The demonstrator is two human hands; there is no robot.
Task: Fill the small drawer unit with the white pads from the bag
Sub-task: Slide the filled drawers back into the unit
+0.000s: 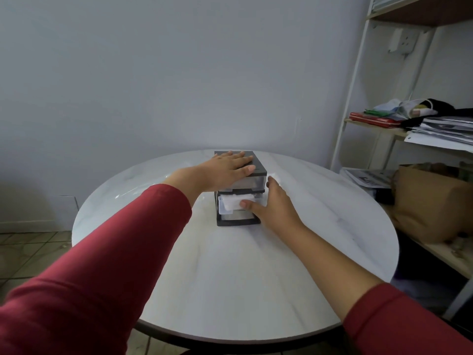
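A small black drawer unit (258,172) with clear drawers stands at the middle of the round table. My left hand (225,169) lies flat on its top, fingers spread. The second drawer (222,208) is pulled out a little and holds white pads (231,202). My right hand (273,206) is at the unit's right front, thumb pressing on the white pads in that drawer, fingers along the unit's right side. A bit of white (275,175), perhaps the bag, shows just behind my right hand.
The round white marble-look table (230,278) carries the unit. A white shelf rack (358,98) stands at the right with papers, clothes and a brown paper bag (430,201). A plain wall is behind.
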